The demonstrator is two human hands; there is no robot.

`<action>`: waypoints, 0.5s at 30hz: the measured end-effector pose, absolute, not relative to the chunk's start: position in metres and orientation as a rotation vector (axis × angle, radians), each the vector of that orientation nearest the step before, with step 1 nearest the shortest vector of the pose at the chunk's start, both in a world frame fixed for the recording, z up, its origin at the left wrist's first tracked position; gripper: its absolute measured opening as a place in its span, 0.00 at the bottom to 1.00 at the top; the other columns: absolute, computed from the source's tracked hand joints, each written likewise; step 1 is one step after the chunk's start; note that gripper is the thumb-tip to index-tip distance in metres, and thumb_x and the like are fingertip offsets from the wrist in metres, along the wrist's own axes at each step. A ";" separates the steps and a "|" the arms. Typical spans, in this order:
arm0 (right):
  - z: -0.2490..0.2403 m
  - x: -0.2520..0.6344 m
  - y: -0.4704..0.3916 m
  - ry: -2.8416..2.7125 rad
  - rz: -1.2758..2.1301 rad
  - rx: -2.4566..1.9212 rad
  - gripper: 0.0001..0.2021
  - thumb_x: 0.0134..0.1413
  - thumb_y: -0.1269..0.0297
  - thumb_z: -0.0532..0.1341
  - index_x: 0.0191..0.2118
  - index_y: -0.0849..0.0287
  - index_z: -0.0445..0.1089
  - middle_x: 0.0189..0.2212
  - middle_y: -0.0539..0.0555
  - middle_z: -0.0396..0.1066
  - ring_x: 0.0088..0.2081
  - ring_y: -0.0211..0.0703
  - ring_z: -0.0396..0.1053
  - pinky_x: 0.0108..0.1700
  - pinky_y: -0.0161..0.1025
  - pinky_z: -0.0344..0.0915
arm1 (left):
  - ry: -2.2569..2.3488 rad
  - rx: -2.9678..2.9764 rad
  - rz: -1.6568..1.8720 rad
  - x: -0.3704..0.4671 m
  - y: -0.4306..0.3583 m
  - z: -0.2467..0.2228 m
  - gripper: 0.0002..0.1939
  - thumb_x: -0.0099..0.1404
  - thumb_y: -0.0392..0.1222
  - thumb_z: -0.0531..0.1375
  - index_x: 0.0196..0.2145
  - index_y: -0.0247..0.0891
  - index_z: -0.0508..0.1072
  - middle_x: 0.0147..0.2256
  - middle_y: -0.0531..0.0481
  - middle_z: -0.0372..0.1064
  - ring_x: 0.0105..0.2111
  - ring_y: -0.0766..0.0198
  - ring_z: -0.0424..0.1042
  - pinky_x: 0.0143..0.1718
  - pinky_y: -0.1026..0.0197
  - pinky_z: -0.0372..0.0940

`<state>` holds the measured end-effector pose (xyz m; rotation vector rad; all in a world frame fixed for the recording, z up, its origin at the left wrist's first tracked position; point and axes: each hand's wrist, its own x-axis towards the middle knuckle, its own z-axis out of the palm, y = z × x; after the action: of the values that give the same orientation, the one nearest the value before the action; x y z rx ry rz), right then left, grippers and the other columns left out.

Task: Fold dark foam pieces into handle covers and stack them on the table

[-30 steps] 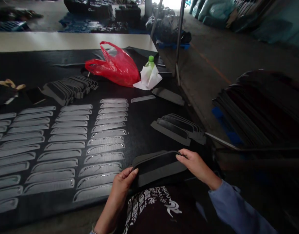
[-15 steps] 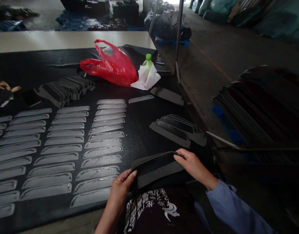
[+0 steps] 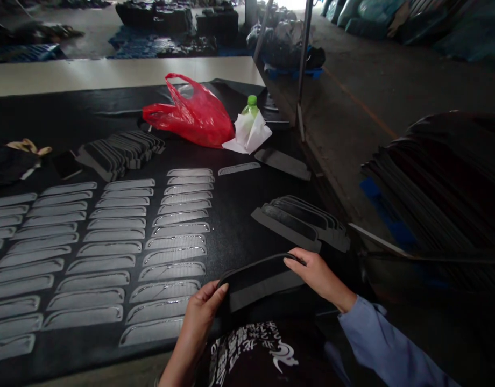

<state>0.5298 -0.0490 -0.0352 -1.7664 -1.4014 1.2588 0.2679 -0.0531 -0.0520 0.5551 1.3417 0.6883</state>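
Between my two hands, at the front of the black-covered table (image 3: 231, 231), I hold a long dark strip-shaped piece (image 3: 263, 277) with a curved upper edge and a lighter grey lower band. My left hand (image 3: 205, 306) pinches its left end, thumb on top. At the upper right corner, my right hand (image 3: 316, 271) grips it between thumb and fingers. Just beyond lies a fanned stack of similar dark pieces (image 3: 291, 220). To the left, columns of grey pieces (image 3: 170, 269) lie flat, with a shiny wet-looking line along their curved edges.
A red plastic bag (image 3: 199, 118) and a green-capped bottle (image 3: 251, 105) wrapped in white paper stand farther back. Overlapping dark pieces (image 3: 122, 150) and a phone (image 3: 65, 164) lie at back left. Beyond the table's right edge is a big pile of dark sheets (image 3: 441, 183).
The view has shifted slightly, so the table's things appear a little lower and to the right. Both hands keep hold of the dark piece, whose upper layers now look more closely aligned.
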 end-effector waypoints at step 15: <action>-0.046 0.533 -0.030 -1.415 1.331 -1.720 0.15 0.49 0.51 0.57 0.28 0.59 0.69 0.26 0.50 0.68 0.32 0.43 0.65 0.35 0.37 0.61 | 1.367 0.565 0.760 0.271 -0.048 -0.060 0.21 0.41 0.55 0.69 0.26 0.35 0.75 0.22 0.52 0.71 0.22 0.67 0.66 0.26 0.66 0.60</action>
<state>0.5333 -0.0305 -0.0459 -1.7202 -1.4153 1.3315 0.2711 -0.0484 -0.0602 0.5655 1.3669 0.7595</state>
